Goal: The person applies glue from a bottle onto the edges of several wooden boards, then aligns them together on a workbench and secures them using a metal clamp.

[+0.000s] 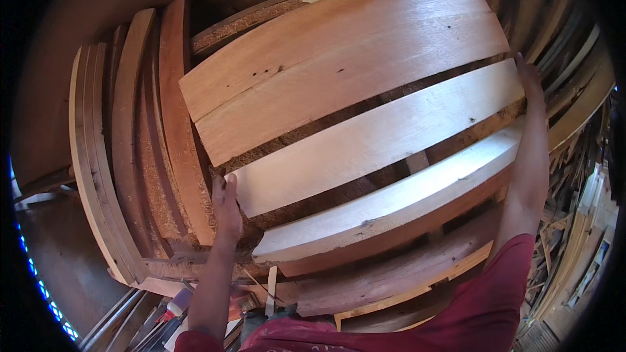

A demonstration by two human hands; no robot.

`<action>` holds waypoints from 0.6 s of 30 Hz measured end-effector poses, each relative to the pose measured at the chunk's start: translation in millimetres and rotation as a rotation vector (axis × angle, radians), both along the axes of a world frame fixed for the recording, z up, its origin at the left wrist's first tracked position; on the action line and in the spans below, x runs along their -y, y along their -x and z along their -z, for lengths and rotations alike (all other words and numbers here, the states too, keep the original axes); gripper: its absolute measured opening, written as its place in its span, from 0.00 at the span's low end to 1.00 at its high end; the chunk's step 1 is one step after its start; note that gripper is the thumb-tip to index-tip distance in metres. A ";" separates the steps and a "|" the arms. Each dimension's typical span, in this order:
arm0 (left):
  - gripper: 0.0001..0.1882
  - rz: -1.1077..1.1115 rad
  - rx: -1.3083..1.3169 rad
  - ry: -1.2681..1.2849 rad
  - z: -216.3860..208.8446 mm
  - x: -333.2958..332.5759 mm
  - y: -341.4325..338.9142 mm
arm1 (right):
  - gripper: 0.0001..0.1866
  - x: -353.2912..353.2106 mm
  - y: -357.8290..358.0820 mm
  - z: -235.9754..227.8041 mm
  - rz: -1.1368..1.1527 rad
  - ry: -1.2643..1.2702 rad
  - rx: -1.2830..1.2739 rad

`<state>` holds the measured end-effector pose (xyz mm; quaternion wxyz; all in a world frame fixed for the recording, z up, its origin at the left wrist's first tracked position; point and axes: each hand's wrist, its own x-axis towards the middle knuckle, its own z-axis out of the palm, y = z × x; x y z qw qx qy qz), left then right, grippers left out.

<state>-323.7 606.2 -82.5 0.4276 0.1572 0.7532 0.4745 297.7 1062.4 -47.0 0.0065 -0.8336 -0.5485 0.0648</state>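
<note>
A pale wooden board [378, 133] lies lengthwise in front of me, its right end farther away than its left. My left hand [226, 205] is closed at the board's left end, with the fingertips by its corner. At the opposite end my right hand [529, 81] grips the edge, its fingers partly hidden. Beyond a narrow gap lie wide planks [345, 58] side by side, with small dark knots or holes. Nearer to me, a thick pale plank [391, 195] runs roughly alongside the held board.
Reddish planks [177, 117] and curved pale boards [98, 163] stand at the left, with sawdust between them. More timber [404, 267] lies below, close to my body. Offcuts and scrap wood [564, 221] are piled on the right. A white-and-red bottle-like object [177, 304] sits at lower left.
</note>
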 end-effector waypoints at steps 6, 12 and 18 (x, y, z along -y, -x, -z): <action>0.25 -0.064 0.256 -0.038 9.1 15.1 -20.8 | 0.41 24.2 17.1 -11.3 -0.001 0.143 -0.179; 0.26 -0.075 0.185 0.066 6.0 -11.9 -10.4 | 0.36 38.5 22.9 -1.7 0.121 -0.130 -0.323; 0.25 -0.093 0.202 -0.013 13.0 -3.1 -5.7 | 0.37 18.9 18.1 13.7 -0.002 -0.111 -0.308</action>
